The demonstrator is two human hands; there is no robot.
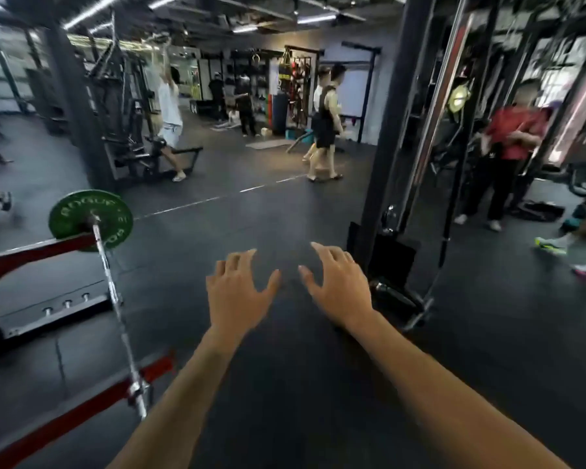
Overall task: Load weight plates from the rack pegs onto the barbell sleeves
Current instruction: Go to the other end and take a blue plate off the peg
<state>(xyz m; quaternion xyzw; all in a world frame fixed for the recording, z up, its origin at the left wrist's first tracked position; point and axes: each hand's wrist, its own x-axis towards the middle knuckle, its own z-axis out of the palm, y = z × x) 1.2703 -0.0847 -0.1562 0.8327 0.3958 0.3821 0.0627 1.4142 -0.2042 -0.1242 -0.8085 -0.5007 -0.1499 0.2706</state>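
Head view: both hands [285, 289] spread, empty; green plate [90, 219] reads ROGUE on barbell [115, 299]

The barbell [110, 286] is bright bare metal with a shiny, chrome-like finish along its shaft. The green plate [90, 219] on its far end looks like matt rubber, with pale lettering on its face. The rack arms [34, 253] are red-painted metal with a smooth sheen. The floor [285, 214] appears to be dark rubber matting, matt and slightly grainy. The black upright post [386, 130] is matt painted metal.
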